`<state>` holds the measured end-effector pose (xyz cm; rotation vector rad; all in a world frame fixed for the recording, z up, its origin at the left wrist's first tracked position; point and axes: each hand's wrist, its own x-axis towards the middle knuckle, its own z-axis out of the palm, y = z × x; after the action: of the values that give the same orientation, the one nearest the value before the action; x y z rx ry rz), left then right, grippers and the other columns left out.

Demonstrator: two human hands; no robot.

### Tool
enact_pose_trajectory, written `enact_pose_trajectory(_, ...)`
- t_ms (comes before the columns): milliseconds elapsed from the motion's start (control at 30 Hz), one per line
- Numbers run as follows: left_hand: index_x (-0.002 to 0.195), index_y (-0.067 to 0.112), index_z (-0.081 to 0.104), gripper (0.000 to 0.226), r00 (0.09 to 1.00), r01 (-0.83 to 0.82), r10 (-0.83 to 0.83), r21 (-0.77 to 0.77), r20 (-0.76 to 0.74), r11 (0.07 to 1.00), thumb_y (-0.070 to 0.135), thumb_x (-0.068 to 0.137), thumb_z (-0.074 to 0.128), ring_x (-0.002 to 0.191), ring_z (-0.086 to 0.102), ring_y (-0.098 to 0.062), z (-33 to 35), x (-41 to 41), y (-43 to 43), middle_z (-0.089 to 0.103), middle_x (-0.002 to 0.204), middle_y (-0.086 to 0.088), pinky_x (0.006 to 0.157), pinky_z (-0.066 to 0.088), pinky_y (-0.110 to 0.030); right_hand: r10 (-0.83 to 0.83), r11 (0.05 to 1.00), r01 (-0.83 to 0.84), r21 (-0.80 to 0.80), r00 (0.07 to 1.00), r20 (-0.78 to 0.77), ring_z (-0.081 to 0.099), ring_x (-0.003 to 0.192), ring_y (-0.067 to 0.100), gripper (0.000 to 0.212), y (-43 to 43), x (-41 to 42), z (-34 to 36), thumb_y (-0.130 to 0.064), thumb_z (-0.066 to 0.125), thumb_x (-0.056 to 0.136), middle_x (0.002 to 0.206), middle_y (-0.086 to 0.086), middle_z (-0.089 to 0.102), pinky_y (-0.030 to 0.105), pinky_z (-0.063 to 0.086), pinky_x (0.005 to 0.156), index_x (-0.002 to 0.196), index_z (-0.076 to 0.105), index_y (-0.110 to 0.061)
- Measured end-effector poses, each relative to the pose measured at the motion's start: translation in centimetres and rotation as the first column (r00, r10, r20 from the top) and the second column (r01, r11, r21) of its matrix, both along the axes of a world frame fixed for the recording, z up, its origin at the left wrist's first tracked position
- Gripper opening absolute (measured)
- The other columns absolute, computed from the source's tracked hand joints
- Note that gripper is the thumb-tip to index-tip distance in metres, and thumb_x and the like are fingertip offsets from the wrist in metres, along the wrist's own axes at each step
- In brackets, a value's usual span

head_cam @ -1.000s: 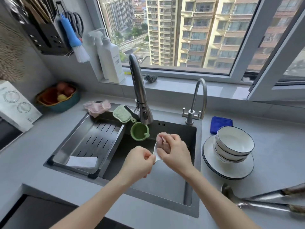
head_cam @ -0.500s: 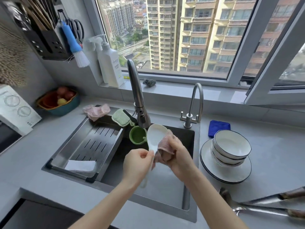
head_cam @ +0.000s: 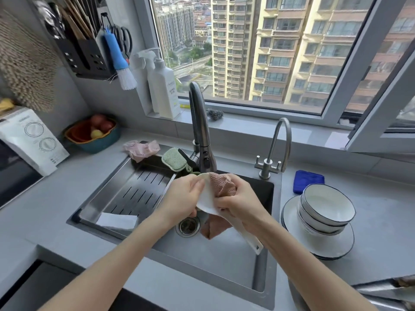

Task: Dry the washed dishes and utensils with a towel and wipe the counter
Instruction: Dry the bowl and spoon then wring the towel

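Over the sink [head_cam: 224, 261] I hold a white rice paddle [head_cam: 207, 196] with its blade up and its handle pointing down to the right. My left hand [head_cam: 182, 198] grips the blade's left edge. My right hand [head_cam: 238, 203] presses a pink towel [head_cam: 221, 185] against the blade, fingers curled round both; the towel's tail hangs below. Stacked white bowls [head_cam: 325, 207] sit on a white plate [head_cam: 323, 248] on the counter to the right.
Tall faucet [head_cam: 199, 131] and a small tap [head_cam: 276, 149] stand behind the sink. A drain rack [head_cam: 134, 194] fills the sink's left. A green sponge [head_cam: 174, 159], pink gloves [head_cam: 141, 149], a blue cloth [head_cam: 307, 180] and a fruit bowl [head_cam: 92, 133] lie around. Metal utensils [head_cam: 381, 290] lie bottom right.
The paddle swung from handle-down-left to handle-down-right. My left hand moved up from the handle to the blade's edge, and the towel now covers the blade's face.
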<state>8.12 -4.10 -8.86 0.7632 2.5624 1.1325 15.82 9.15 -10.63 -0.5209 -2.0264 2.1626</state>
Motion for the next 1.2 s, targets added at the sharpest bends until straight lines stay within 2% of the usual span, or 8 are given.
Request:
enact_pose_trajectory(133, 0.071, -0.005, 0.054, 0.034, 0.966, -0.179, 0.205, 0.169, -0.155, 0.969, 0.018, 0.096, 0.051, 0.055, 0.044, -0.019, 0.1, -2.2, -1.2, 0.053, 0.060, -0.013, 0.051, 0.030, -0.028, 0.110, 0.990, -0.108, -0.096, 0.994, 0.023, 0.063, 0.067, 0.014, 0.043, -1.3, -1.5, 1.3, 0.014, 0.070, 0.067, 0.080, 0.006, 0.066, 0.025, 0.051, 0.057, 0.102, 0.062, -0.010)
enact_pose_trajectory(267, 0.081, -0.005, 0.063, 0.030, 0.969, -0.221, 0.240, 0.224, -0.062, 0.949, 0.018, 0.096, 0.051, 0.058, 0.051, -0.019, 1.1, -5.9, -3.6, 0.058, 0.068, -0.016, 0.047, 0.040, -0.033, 0.265, 0.943, -0.251, -0.220, 0.964, 0.035, 0.069, 0.082, 0.023, 0.052, -2.8, -3.6, 2.1, 0.011, 0.075, 0.064, 0.094, 0.014, 0.070, 0.035, 0.057, 0.074, 0.110, 0.061, -0.009)
enact_pose_trajectory(367, 0.088, 0.002, 0.063, 0.022, 0.964, -0.265, 0.254, 0.291, 0.074, 0.919, 0.017, 0.097, 0.050, 0.039, 0.045, -0.007, 1.8, -9.9, -5.6, 0.050, 0.065, -0.004, 0.030, 0.031, -0.016, 0.327, 0.913, -0.310, -0.266, 0.945, 0.019, 0.068, 0.087, 0.030, 0.054, -4.0, -6.1, 2.9, 0.015, 0.070, 0.062, 0.096, 0.017, 0.070, 0.044, 0.056, 0.082, 0.112, 0.061, -0.006)
enact_pose_trajectory(567, 0.069, 0.009, 0.056, 0.028, 0.928, -0.360, 0.299, 0.323, 0.224, 0.875, 0.017, 0.095, 0.052, 0.038, 0.040, -0.013, 2.2, -22.1, -11.7, 0.046, 0.059, -0.007, 0.031, 0.026, -0.014, 0.262, 0.962, -0.256, -0.094, 0.963, 0.061, 0.068, 0.071, 0.017, 0.052, -7.9, -13.4, 5.7, 0.021, 0.070, 0.067, 0.086, 0.012, 0.070, 0.030, 0.058, 0.063, 0.111, 0.060, -0.003)
enact_pose_trajectory(700, 0.079, 0.012, 0.056, 0.019, 0.799, -0.600, 0.537, 0.402, 0.270, 0.692, 0.017, 0.095, 0.048, 0.030, 0.047, -0.006, 4.9, -31.4, -19.7, 0.052, 0.058, -0.007, 0.032, 0.030, -0.010, 0.086, 0.976, -0.109, 0.187, 0.988, 0.128, 0.066, 0.084, 0.022, 0.051, -9.4, -18.7, 6.8, 0.012, 0.076, 0.065, 0.098, 0.014, 0.069, 0.041, 0.056, 0.081, 0.108, 0.064, -0.012)
enact_pose_trajectory(900, 0.086, 0.018, 0.059, 0.013, 0.894, -0.449, 0.394, 0.447, 0.216, 0.774, 0.021, 0.096, 0.052, 0.042, 0.064, -0.008, 9.0, -38.9, -25.0, 0.064, 0.077, -0.006, 0.040, 0.046, -0.012, 0.065, 0.933, -0.073, 0.353, 0.997, 0.034, 0.060, 0.070, 0.010, 0.044, -14.6, -28.7, 10.0, 0.007, 0.075, 0.067, 0.088, 0.005, 0.066, 0.015, 0.051, 0.053, 0.099, 0.060, -0.020)
enact_pose_trajectory(1067, 0.100, 0.009, 0.058, 0.010, 0.908, -0.345, 0.419, 0.573, 0.003, 0.743, 0.004, 0.091, 0.057, 0.040, 0.063, -0.008, 15.6, -45.0, -27.1, 0.064, 0.072, -0.001, 0.040, 0.049, -0.014, 0.056, 0.875, -0.035, 0.482, 0.998, -0.030, 0.057, 0.069, 0.008, 0.041, -15.8, -35.0, 12.9, 0.004, 0.075, 0.068, 0.085, 0.003, 0.064, 0.008, 0.044, 0.050, 0.096, 0.059, -0.021)
enact_pose_trajectory(1200, 0.091, 0.025, 0.065, 0.012, 0.732, -0.258, 0.551, 0.586, -0.400, 0.768, 0.027, 0.080, 0.061, 0.046, 0.065, -0.017, 21.2, -50.2, -29.3, 0.065, 0.055, 0.015, 0.055, 0.057, -0.031, 0.003, 0.847, 0.036, 0.530, 0.997, -0.073, 0.060, 0.077, 0.016, 0.044, -15.6, -38.5, 15.6, 0.004, 0.076, 0.066, 0.087, 0.004, 0.066, 0.017, 0.049, 0.063, 0.100, 0.061, -0.020)
